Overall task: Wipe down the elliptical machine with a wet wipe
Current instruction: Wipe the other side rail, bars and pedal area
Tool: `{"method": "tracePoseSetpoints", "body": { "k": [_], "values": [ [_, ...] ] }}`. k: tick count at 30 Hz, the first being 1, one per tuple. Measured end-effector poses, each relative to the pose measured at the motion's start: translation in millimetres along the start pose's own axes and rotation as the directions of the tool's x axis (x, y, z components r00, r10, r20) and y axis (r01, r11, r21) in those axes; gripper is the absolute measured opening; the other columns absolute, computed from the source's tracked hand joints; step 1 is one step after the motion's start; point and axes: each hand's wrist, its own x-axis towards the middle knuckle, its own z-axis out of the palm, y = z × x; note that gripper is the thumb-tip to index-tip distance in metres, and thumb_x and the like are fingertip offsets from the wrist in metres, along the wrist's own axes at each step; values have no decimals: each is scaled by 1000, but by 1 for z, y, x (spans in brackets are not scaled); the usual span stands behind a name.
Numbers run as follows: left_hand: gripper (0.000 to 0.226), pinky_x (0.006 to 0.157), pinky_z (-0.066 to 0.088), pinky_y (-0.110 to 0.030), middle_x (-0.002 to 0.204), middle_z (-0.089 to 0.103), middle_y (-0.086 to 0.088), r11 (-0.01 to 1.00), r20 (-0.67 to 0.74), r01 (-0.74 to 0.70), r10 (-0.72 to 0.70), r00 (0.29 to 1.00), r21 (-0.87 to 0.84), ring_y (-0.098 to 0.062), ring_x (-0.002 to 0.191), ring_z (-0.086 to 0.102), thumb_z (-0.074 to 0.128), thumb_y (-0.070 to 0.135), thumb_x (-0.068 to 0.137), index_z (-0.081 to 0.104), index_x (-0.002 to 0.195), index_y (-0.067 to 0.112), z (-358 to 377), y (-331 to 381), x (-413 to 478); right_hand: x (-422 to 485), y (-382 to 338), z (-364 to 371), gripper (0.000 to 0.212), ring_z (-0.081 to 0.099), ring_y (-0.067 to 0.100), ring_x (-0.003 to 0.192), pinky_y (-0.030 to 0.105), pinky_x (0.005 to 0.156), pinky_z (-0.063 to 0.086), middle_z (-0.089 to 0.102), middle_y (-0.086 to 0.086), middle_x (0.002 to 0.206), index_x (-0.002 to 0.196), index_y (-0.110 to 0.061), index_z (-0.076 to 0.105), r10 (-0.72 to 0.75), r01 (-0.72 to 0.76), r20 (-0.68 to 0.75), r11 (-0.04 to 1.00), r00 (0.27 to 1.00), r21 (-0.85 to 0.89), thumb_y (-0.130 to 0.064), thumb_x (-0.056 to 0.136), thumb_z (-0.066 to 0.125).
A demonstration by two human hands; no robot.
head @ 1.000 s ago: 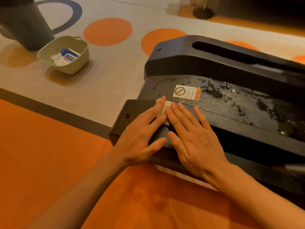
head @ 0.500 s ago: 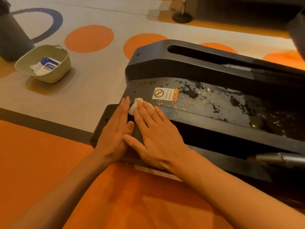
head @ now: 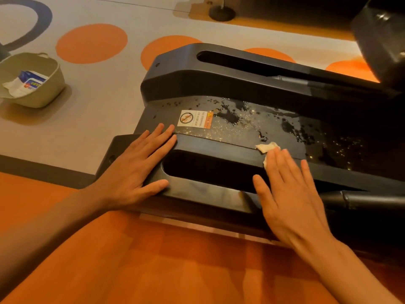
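Flat hands: left hand (head: 133, 170) on elliptical machine (head: 219, 141), right hand (head: 291, 194) on wet wipe (head: 266, 148)

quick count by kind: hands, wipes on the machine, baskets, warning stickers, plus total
hands: 2, left hand and right hand
wet wipe on the machine: 1
basket: 1
warning sticker: 1
total: 5

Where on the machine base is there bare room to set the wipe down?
The rail strip between the left hand and right hand, below the sticker, is bare. The panel beyond is spattered wet; the basket holds a packet.
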Motion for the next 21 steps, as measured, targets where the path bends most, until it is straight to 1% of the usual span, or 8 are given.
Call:
{"method": "tracePoseSetpoints", "body": {
  "k": [3, 5, 8, 10, 14, 16, 19, 21],
  "values": [
    [89, 129, 9, -48, 175, 6, -3, 1000, -6, -12, 12, 1000, 19, -25, 162, 5, 25, 73, 101, 16, 166, 12, 2, -1, -1, -1, -10, 1, 97, -23, 10, 154, 37, 127, -13, -14, 0, 170, 162, -18, -8, 107, -106, -30, 993, 994, 55, -76, 85, -24],
    [89, 129, 12, -50, 175, 7, -4, 1000, -5, -10, 10, 1000, 24, -25, 162, 6, 28, 71, 101, 17, 166, 11, 2, 0, -1, 4, -37, 7, 93, -22, 14, 155, 38, 127, -10, -15, 3, 170, 162, -16, -9, 107, -101, -52, 988, 993, 119, -74, 89, -16],
    [88, 128, 15, -54, 175, 9, -2, 1000, -2, 3, -3, 1000, 10, -25, 161, 7, 28, 72, 101, 18, 166, 12, 1, 1, -1, 19, -84, 19, 85, -22, 16, 155, 42, 128, -10, -15, 4, 170, 163, -16, -8, 4, 9, -72, 984, 997, 175, -68, 95, -9],
    [88, 128, 15, -53, 175, 10, -2, 1000, -6, 5, -5, 1000, 0, -25, 161, 9, 28, 73, 101, 19, 166, 13, 1, 1, -2, 30, -108, 22, 80, -23, 14, 155, 42, 127, -13, -13, 2, 171, 163, -17, -7, -82, 95, -72, 974, 994, 207, -63, 98, -7],
    [89, 127, 16, -53, 175, 11, -1, 1000, -2, 5, -5, 1000, 2, -24, 161, 10, 28, 73, 101, 20, 166, 13, 0, -1, -2, 36, -101, 14, 70, -26, 8, 153, 44, 125, -17, -15, -4, 171, 163, -22, -6, -197, 198, -20, 965, 980, 172, -58, 104, 0],
    [88, 126, 17, -55, 175, 11, -1, 1000, 3, -1, 1, 1000, -2, -25, 161, 11, 28, 72, 101, 20, 166, 14, -1, -1, -1, 27, -76, 12, 73, -26, 7, 153, 43, 126, -16, -14, -6, 170, 164, -24, -4, -167, 169, -32, 975, 986, 142, -63, 102, -3],
    [87, 126, 19, -59, 175, 11, -1, 1000, 8, -7, 7, 1000, -12, -25, 161, 11, 29, 72, 101, 18, 166, 15, -2, -2, -2, 6, -27, 10, 84, -25, 8, 153, 40, 126, -16, -15, -6, 170, 164, -23, -5, -9, 15, -49, 994, 999, 104, -69, 93, -12],
    [87, 126, 19, -58, 175, 11, 0, 1000, 9, -9, 9, 1000, -20, -25, 161, 11, 31, 72, 101, 17, 167, 17, -2, -3, -3, -7, 7, 9, 88, -24, 8, 153, 39, 125, -16, -16, -5, 170, 163, -22, -8, 97, -94, -47, 994, 994, 59, -71, 90, -15]
  ]
}}
